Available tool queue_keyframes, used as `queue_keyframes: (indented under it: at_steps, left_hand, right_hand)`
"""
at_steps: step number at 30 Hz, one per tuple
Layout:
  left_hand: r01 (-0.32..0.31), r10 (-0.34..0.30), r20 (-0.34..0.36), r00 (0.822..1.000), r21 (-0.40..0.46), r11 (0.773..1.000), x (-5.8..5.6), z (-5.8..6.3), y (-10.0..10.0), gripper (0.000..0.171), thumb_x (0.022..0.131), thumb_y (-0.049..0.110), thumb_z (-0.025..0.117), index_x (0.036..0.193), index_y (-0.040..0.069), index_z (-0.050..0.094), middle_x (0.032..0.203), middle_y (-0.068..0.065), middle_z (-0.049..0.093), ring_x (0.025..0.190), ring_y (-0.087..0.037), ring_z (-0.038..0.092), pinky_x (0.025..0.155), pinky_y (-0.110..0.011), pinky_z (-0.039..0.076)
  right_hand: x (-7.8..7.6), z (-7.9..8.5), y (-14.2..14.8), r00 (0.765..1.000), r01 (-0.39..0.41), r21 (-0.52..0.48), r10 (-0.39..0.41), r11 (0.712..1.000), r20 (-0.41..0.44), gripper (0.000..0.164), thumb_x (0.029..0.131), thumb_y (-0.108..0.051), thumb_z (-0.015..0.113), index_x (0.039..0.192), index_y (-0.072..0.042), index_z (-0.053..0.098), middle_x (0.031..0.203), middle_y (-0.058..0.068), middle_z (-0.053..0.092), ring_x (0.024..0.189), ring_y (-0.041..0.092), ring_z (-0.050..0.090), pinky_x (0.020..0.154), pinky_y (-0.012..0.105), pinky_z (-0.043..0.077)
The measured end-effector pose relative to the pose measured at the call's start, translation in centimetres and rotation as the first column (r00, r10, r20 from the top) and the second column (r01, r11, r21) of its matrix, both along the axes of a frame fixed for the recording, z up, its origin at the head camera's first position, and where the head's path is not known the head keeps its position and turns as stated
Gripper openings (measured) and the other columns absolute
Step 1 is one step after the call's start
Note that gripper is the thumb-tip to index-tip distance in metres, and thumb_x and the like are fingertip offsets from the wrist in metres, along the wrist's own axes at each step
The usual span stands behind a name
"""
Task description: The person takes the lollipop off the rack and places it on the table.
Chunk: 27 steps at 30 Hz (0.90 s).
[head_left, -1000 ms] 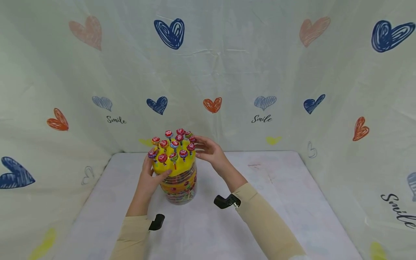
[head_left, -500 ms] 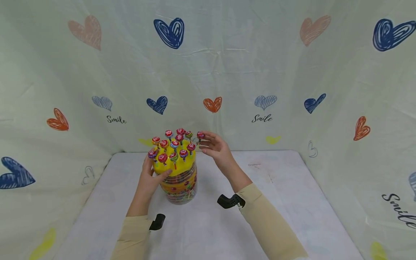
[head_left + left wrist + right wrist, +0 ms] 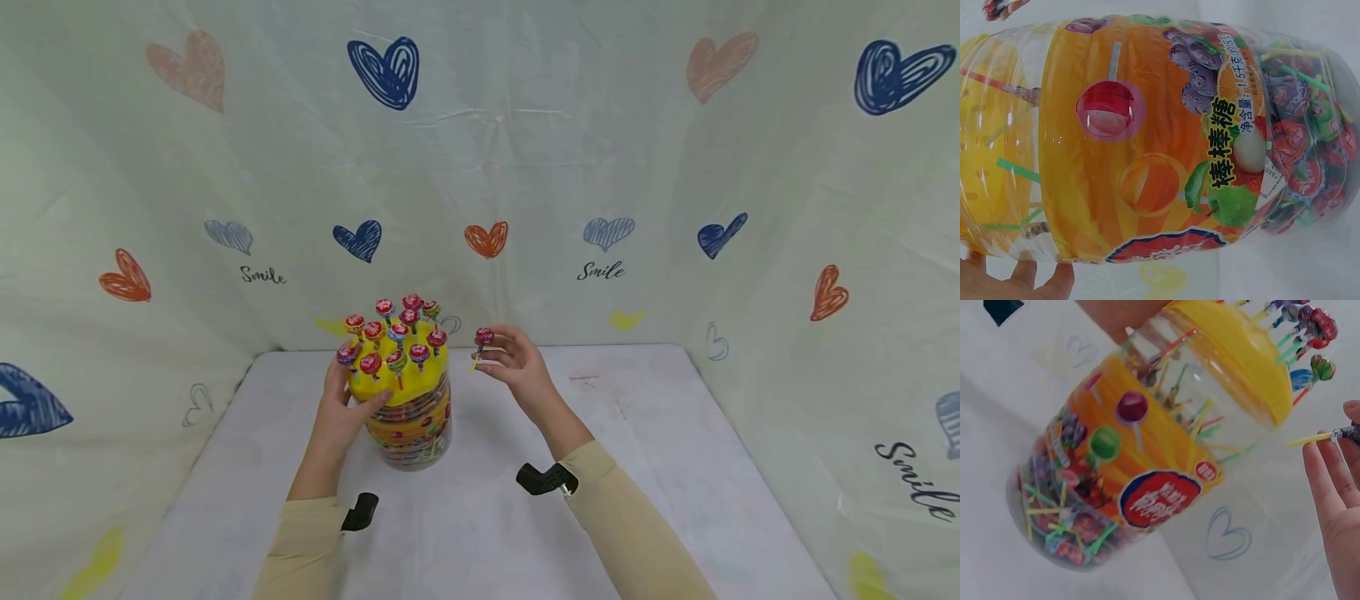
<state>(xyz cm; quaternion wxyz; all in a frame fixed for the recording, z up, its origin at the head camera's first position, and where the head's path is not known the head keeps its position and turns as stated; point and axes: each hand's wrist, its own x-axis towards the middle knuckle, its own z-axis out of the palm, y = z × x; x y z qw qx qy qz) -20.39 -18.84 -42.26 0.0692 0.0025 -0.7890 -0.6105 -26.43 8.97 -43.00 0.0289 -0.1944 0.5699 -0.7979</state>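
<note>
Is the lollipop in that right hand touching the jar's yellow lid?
No, the head view shows a clear gap between the lollipop in the right hand and the yellow lid.

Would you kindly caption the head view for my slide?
Left hand grips the candy jar; right hand holds one lollipop beside it.

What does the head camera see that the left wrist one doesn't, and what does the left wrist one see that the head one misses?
Only the head view: the lollipops standing up out of the lid, the word "Smile" on the backdrop, and the sleeves.

Only the left wrist view: the label's grapes, green apple and big black writing.

Both: the jar, its yellow lid, part of the left hand on it, and the right hand pinching one lollipop, though the left wrist view just catches that in a corner.
</note>
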Motion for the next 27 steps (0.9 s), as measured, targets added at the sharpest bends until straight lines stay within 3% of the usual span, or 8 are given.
queue_keyframes:
  at_steps: [11,27]
  left_hand:
    - [-0.007,0.007,0.013,1.0,0.0,1.0,-0.1,-0.2,0.0,0.088,0.089,0.021,0.073,0.157,0.028,0.017,0.162,-0.004,0.004,0.147,-0.027,0.003,0.116,-0.056,0.005]
    - [-0.017,0.017,0.036,0.999,-0.006,1.0,-0.1,0.1,0.0,0.089,0.09,0.019,0.072,0.158,0.025,0.015,0.162,-0.006,0.005,0.148,-0.027,0.004,0.117,-0.054,0.007]
  right_hand:
    - [0.2,-3.7,0.9,0.993,0.037,0.099,-0.048,0.994,0.109,0.05,0.085,0.016,0.063,0.129,-0.005,0.047,0.122,0.018,0.057,0.101,0.025,0.063,0.085,0.037,0.056]
    - [0.0,-9.1,1.2,0.972,0.036,0.226,-0.087,0.973,0.217,0.05,0.083,0.018,0.062,0.127,0.0,0.048,0.112,0.016,0.063,0.086,0.019,0.066,0.077,0.035,0.058]
